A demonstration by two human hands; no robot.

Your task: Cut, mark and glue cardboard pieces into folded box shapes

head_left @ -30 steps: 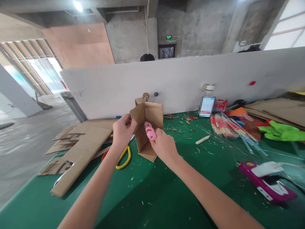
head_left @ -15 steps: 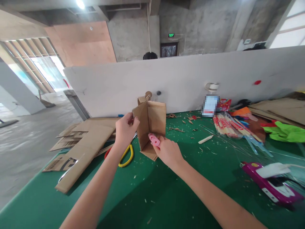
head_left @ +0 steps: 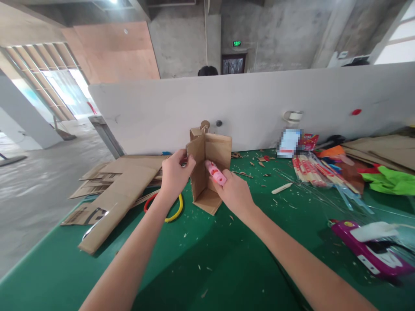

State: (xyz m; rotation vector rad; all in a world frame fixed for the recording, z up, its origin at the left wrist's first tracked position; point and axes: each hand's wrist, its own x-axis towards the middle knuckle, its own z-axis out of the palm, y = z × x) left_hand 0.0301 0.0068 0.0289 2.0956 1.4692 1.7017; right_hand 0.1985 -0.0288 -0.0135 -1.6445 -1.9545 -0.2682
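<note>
A folded brown cardboard piece (head_left: 218,149), with upright panels meeting at a corner and a flap at the bottom, stands open towards me on the green table. My left hand (head_left: 177,172) is closed on the outer edge of its left panel. In my right hand (head_left: 238,193) is a pink hot glue gun (head_left: 216,172), its front end inside the cardboard near the inner corner seam. The fingers hide its handle, and a dark cord shows under my forearm. Scissors with red and yellow handles (head_left: 180,209) lie partly behind my left forearm.
Flat cardboard sheets (head_left: 129,177) are piled at the left. A purple power strip (head_left: 359,246) holds a white plug at the right. Packaged sticks (head_left: 306,168), a green cloth-like sheet (head_left: 389,179), a pale stick (head_left: 282,188) and scattered scraps lie around. A grey-white partition (head_left: 155,112) stands behind.
My right hand has raised the glue gun a little along the inner corner of the cardboard. The left hand keeps its hold. The whole view has shifted slightly.
</note>
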